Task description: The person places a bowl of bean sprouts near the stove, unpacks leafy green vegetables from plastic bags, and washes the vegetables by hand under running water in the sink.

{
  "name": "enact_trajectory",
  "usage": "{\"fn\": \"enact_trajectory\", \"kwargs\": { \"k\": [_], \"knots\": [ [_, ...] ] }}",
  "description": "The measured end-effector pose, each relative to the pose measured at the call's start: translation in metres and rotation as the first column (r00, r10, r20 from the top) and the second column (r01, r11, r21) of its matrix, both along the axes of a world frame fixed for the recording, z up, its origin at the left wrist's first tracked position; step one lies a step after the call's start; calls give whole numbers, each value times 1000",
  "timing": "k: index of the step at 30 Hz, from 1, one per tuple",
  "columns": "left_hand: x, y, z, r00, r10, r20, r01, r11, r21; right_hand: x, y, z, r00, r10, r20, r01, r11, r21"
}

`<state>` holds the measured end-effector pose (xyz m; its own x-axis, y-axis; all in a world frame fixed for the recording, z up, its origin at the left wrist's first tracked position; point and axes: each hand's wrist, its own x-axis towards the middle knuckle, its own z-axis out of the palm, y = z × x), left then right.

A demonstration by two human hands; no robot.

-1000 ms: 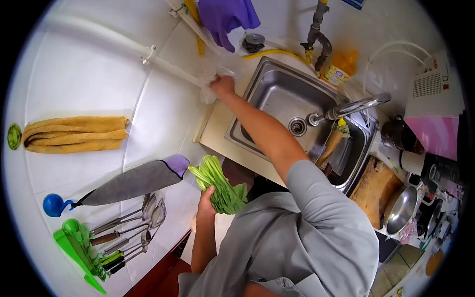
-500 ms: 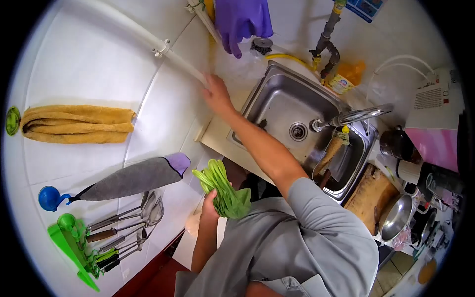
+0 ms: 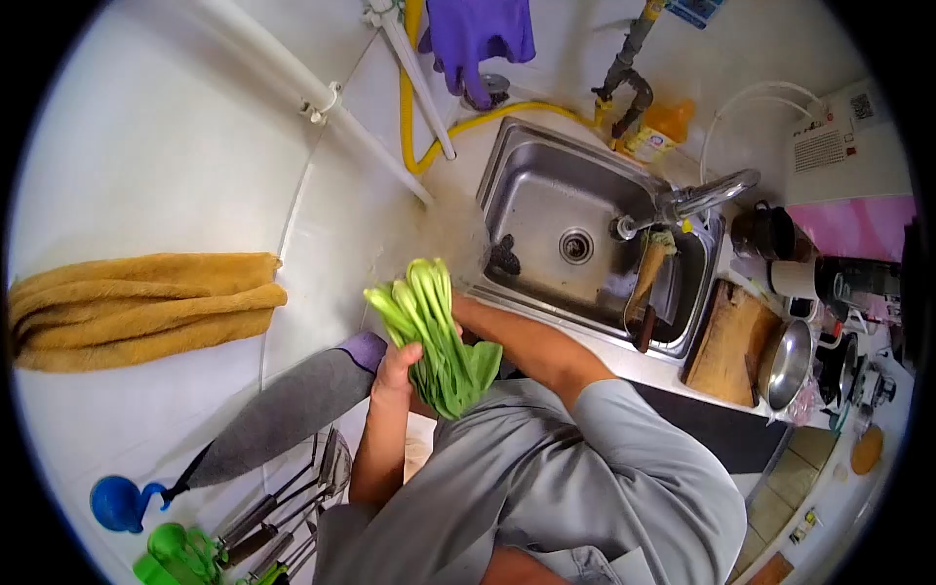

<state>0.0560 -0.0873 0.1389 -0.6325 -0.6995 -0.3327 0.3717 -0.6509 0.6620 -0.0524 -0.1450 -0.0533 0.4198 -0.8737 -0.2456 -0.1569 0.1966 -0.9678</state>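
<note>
A bunch of leafy greens [image 3: 444,351], with pale green stems on top and darker leaves below, is held upright in front of my grey shirt. My left hand [image 3: 398,369] is closed around its left side, with the thumb across the stems. My right hand [image 3: 464,316] is behind the bunch; only the wrist area shows at the greens' right edge. The fingers are hidden, so I cannot tell whether they touch the stems. The steel sink [image 3: 546,195] lies just beyond my right forearm.
A tap [image 3: 702,195] stands over the sink, with a root vegetable [image 3: 647,273] and a knife handle [image 3: 644,330] in the right basin. A cutting board [image 3: 731,346] and a steel bowl [image 3: 786,366] are to the right. Towels [image 3: 156,307] and utensils hang on the left wall.
My right hand has come back from the wall corner beyond the counter to behind the greens. My left hand still holds the bunch. The view has shifted.
</note>
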Motion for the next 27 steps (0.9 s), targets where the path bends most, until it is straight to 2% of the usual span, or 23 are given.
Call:
{"fn": "enact_trajectory", "kwargs": {
  "k": [4, 5, 7, 8, 9, 11, 12, 13, 15, 16, 18, 20, 21, 23, 24, 25, 26, 27],
  "knots": [
    [7, -15, -27, 997, -71, 7, 70, 993, 96, -48, -2, 98, 976, -112, -185, 89, 988, -124],
    [7, -14, -27, 997, -72, -16, 74, 989, 124, -55, 4, 113, 976, -115, -184, 94, 988, -118],
    [9, -11, -22, 997, -76, -34, 80, 985, 152, -62, 22, 127, 822, -396, -409, 171, 857, -487],
    [9, -10, -16, 996, -76, -41, 82, 984, 158, -71, 31, 117, 832, -294, -470, 50, 884, -465],
    [8, -7, -12, 996, -75, -47, 82, 983, 166, -80, 41, 119, 833, -294, -468, 51, 884, -464],
    [12, -2, -16, 995, -98, -34, 102, 981, 163, -92, 62, 124, 680, -568, -463, 240, 769, -592],
    [12, 0, -16, 995, -88, -42, 94, 978, 187, -92, 72, 97, 681, -574, -455, 325, 794, -514],
    [12, 3, -19, 996, -74, -52, 83, 974, 210, -88, 73, 80, 680, -581, -448, 335, 789, -515],
    [17, 12, -27, 997, -76, -35, 82, 960, 268, -79, 76, 55, 785, -554, -276, 458, 820, -343],
    [11, 12, -25, 999, -33, -39, 42, 962, 270, -71, 66, 46, 782, -562, -270, 467, 814, -345],
    [5, 14, -22, 999, 13, -34, -3, 957, 292, -40, 33, 29, 802, -582, -134, 519, 790, -325],
    [4, 19, -21, 999, 36, -21, -28, 954, 300, -15, -5, 13, 847, -510, 150, 530, 785, -320],
    [5, 21, -19, 998, 55, -21, -46, 950, 310, -6, -29, 21, 844, -511, 165, 536, 783, -317],
    [8, 16, -20, 997, 65, -48, -49, 958, 282, -4, -77, 56, 815, -535, 225, 563, 634, -530],
    [9, 12, -16, 999, 40, 0, -39, 982, 186, -10, -93, 72, 811, -536, 236, 570, 629, -529],
    [10, 9, -14, 999, 21, 47, -25, 996, 88, -16, -106, 85, 837, -546, 43, 523, 773, -360],
    [14, 6, -16, 998, 19, 67, -23, 998, 53, -18, -113, 96, 853, -500, -148, 479, 864, -154],
    [14, 3, -13, 997, 16, 73, -19, 999, 49, -10, -119, 97, 852, -504, -140, 484, 861, -155]
  ]
}}
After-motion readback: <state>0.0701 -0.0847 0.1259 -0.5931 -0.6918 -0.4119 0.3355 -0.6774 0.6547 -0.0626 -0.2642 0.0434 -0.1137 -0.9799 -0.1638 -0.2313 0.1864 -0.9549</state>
